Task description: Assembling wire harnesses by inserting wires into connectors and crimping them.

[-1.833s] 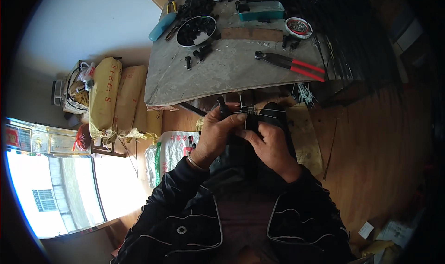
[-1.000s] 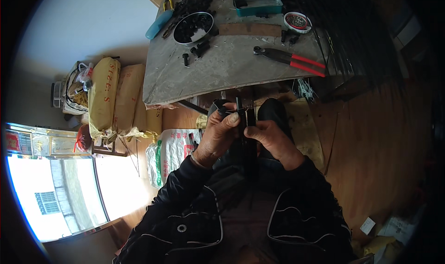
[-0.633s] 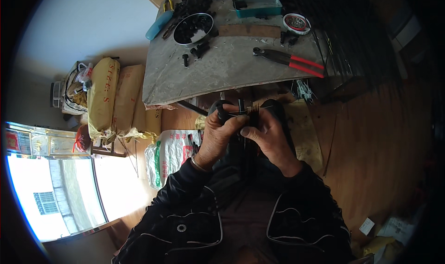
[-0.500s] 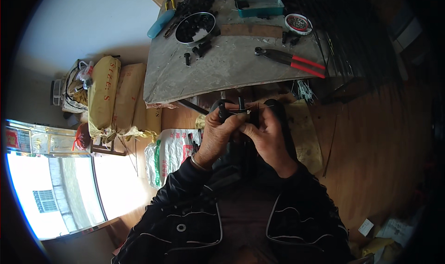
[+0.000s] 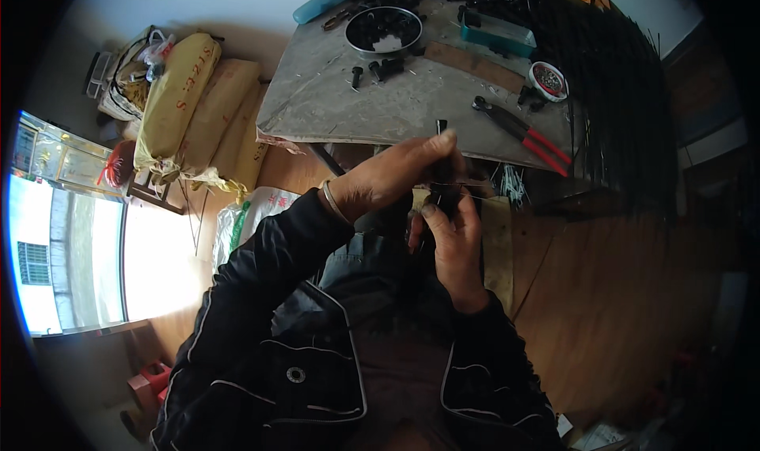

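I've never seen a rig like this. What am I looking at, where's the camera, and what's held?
No machine here: these are a person's bare left hand and right hand. A fisheye camera worn on the head looks down, so straight edges bend. On the grey table are a round bowl of small black pieces, a teal tray, a white dish, red-handled pliers and a mass of black strands. The left hand seems to grip a black stub; the right pinches a dark item, too shadowed to identify.

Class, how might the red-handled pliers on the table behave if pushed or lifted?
Lying flat, the pliers would likely slide, not roll. Their metal-looking head suggests stiffness and some weight; red handles, apparently coated, may resist slipping.
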The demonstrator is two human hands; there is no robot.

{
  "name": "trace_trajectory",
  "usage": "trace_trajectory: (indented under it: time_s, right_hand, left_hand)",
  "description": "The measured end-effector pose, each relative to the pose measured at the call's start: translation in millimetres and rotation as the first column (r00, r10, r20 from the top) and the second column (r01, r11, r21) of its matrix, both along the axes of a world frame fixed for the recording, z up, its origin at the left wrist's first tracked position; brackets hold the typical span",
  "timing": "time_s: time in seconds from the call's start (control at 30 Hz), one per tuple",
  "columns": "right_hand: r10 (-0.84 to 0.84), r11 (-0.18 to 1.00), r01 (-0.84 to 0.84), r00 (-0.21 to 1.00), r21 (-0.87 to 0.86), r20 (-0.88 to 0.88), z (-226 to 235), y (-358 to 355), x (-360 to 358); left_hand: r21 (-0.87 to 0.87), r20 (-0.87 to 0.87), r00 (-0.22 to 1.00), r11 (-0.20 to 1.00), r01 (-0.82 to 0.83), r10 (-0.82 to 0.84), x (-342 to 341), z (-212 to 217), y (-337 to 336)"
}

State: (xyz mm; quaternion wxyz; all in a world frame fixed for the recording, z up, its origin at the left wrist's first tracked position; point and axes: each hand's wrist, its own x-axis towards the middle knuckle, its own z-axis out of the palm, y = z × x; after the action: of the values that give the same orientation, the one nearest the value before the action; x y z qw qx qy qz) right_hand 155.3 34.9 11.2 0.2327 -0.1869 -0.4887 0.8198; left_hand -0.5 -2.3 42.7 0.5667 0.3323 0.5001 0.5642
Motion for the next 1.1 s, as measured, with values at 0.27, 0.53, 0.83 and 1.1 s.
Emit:
trace_trajectory:
  time_s: [0.27,0.53,0.83,1.1]
  right_hand:
    - [-0.034,0.999,0.035,0.999,-0.01,0.024,-1.2,0.4,2.8]
    - [-0.056,0.998,0.057,0.997,-0.02,0.06,2.0,-3.3,-2.4]
    - [-0.055,0.998,0.058,0.997,-0.04,0.054,3.9,-4.3,-3.7]
    - [-0.062,0.997,0.064,0.996,-0.03,0.06,6.5,-5.2,-3.6]
  left_hand:
    - [0.08,0.016,0.989,0.986,-0.145,0.144,-1.2,-4.8,-0.5]
    - [0.143,0.037,0.99,0.98,-0.141,0.137,-2.6,-6.8,-2.5]
    - [0.143,0.125,0.964,0.957,-0.253,0.236,1.1,-11.1,4.1]
    - [0.149,0.106,0.969,0.96,-0.238,0.224,2.2,-10.9,4.0]
